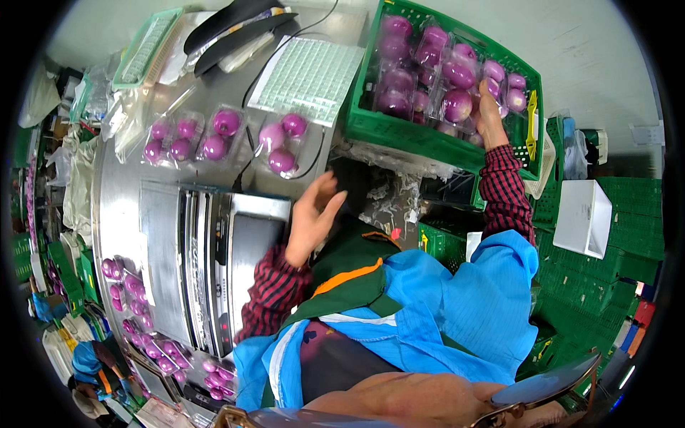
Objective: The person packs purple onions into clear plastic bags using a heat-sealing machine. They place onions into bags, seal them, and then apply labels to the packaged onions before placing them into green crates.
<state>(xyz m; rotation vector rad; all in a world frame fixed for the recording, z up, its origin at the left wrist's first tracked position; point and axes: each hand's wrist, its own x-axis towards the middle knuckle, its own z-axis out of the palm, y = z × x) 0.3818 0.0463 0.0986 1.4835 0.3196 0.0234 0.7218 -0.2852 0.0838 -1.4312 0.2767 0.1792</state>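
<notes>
My right hand [491, 118] is resting inside a green plastic crate [385, 130], fingers touching clear plastic packs of round purple onions [458, 75]; I cannot tell whether it is gripping one. My left hand [312, 220] is hovering empty, loosely open, left of the crate and nearer me. Similar onion packs [281, 146] are lying on a silver metal table [118, 207] left of the crate.
</notes>
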